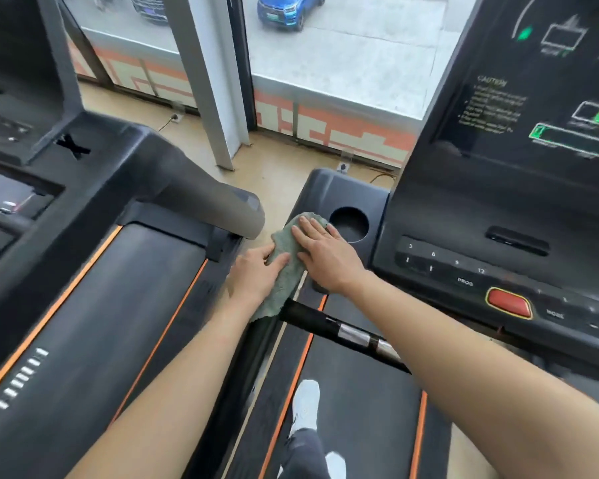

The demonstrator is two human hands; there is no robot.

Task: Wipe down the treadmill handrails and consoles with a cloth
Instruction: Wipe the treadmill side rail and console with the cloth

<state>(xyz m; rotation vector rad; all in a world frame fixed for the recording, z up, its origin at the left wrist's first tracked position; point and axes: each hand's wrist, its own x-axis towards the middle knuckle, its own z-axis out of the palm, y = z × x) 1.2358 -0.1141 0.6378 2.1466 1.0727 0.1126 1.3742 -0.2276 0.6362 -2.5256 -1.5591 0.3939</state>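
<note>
Flat right hand (322,254) presses a fuzzy grey-green cloth (284,281) onto the matte black plastic console (325,191). Left hand (256,274) touches it, fingers straight.

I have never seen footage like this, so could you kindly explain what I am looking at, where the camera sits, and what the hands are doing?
There is one picture, taken by a wide-angle camera worn on a person's head, looking forward and down. There is no robot: the two bare arms are the person's own. The person stands on a treadmill belt; a white shoe shows below. The left hand and right hand both lie, fingers fairly straight, on a green cloth, pressing it onto the left wing of the console, beside the round cup holder. The cloth's lower end reaches where the black handrail begins. To the right are number keys and a red button. A second treadmill stands on the left.
</note>
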